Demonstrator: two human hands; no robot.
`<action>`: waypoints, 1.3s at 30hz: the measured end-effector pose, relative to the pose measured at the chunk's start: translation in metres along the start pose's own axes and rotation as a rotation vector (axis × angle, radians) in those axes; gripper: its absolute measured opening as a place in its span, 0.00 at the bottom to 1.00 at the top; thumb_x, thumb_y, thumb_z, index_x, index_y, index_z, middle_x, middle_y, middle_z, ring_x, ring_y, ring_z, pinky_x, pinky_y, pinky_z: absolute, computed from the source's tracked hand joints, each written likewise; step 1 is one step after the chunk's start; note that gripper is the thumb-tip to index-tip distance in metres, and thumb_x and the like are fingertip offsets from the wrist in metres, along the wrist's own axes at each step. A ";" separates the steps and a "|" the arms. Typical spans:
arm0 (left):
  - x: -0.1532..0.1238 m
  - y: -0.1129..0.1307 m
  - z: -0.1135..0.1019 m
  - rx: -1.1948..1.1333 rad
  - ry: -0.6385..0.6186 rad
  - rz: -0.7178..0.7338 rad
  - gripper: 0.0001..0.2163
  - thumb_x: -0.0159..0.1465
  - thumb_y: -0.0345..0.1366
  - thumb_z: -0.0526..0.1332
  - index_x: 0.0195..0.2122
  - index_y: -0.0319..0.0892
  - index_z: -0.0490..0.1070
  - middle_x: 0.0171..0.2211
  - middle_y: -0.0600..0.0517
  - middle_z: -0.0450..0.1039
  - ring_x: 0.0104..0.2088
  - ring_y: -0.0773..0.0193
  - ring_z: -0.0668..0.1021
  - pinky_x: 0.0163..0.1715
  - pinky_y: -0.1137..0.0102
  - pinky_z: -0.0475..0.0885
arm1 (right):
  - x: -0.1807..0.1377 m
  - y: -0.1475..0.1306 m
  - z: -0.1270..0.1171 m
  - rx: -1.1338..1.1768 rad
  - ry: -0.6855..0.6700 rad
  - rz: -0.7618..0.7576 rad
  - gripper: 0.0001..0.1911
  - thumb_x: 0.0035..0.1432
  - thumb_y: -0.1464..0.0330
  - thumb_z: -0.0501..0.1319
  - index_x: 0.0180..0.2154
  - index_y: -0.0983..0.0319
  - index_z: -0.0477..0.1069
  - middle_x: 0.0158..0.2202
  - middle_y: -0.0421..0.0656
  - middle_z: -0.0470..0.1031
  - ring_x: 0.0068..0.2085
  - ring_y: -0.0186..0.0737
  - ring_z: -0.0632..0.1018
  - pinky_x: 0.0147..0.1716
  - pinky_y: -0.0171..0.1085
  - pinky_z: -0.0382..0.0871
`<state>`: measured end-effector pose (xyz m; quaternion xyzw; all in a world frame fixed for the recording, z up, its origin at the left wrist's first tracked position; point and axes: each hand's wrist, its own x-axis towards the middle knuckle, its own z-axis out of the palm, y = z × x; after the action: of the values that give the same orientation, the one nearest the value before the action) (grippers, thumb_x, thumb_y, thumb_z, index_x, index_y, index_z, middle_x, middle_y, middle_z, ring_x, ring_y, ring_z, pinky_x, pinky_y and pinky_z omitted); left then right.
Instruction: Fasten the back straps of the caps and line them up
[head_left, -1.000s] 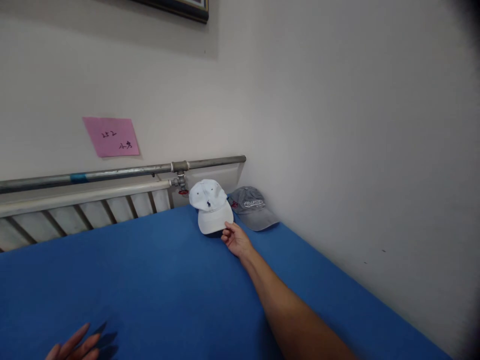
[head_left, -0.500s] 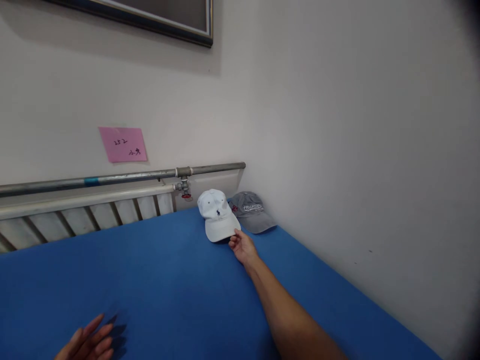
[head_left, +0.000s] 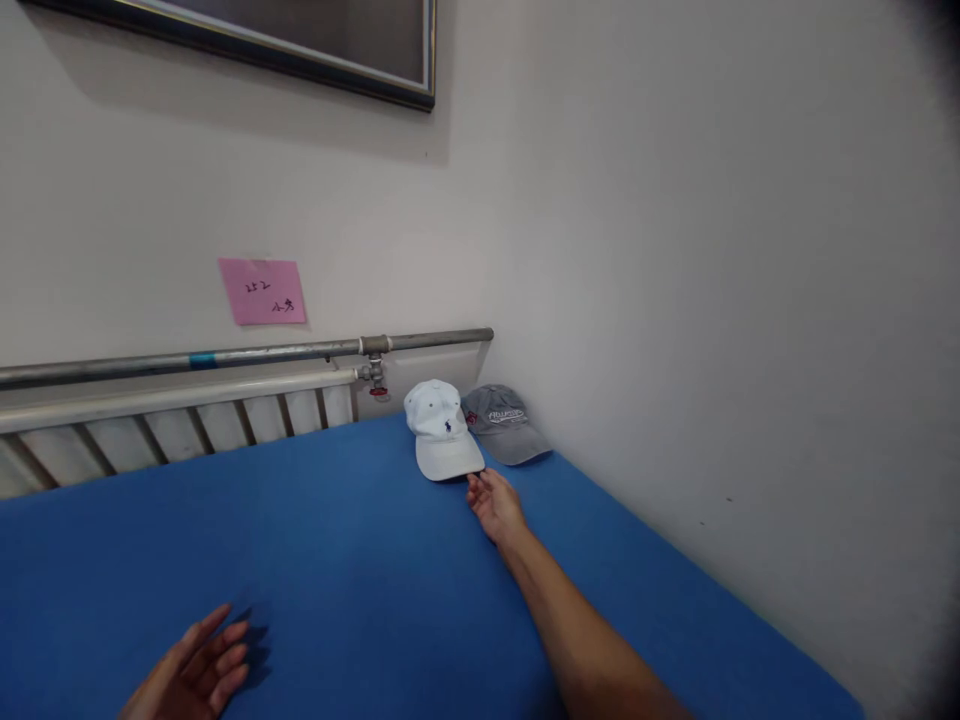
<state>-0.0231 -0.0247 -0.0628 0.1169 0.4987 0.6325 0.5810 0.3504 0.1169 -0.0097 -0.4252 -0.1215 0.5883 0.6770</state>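
A white baseball cap [head_left: 442, 440] with a small dark horse-and-rider emblem sits upright in the far corner of the blue surface, brim facing me. My right hand [head_left: 496, 505] reaches out to the right front corner of its brim. Its fingers are loosely curled and slightly apart just below the brim edge, and I see no grip on it. A grey baseball cap [head_left: 508, 425] with white lettering stands close against the white cap's right side. At the lower left, my left hand [head_left: 196, 665] hovers above the surface, open, its fingers half bent and holding nothing.
The blue surface [head_left: 322, 560] runs to the walls at the back and right. Behind it are a white radiator [head_left: 217, 428], a metal pipe [head_left: 300, 352] and a red-handled valve [head_left: 377, 390]. A pink note [head_left: 264, 292] and a framed picture [head_left: 431, 95] are on the wall.
My right thumb has come off the white cap's brim, and that hand has drawn back slightly. The view has shifted a little to the left. My left hand stays open, slightly higher in view.
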 end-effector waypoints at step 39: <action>-0.049 0.022 0.046 0.046 0.074 0.007 0.07 0.56 0.31 0.59 0.36 0.36 0.73 0.27 0.47 0.78 0.24 0.61 0.78 0.23 0.69 0.76 | -0.030 0.010 0.013 -0.201 -0.104 -0.108 0.15 0.43 0.75 0.62 0.37 0.60 0.69 0.24 0.37 0.72 0.26 0.36 0.77 0.20 0.30 0.66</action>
<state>0.0107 -0.0399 -0.0028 0.1084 0.5338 0.6267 0.5573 0.3266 0.0949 0.0013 -0.4526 -0.2375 0.5570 0.6546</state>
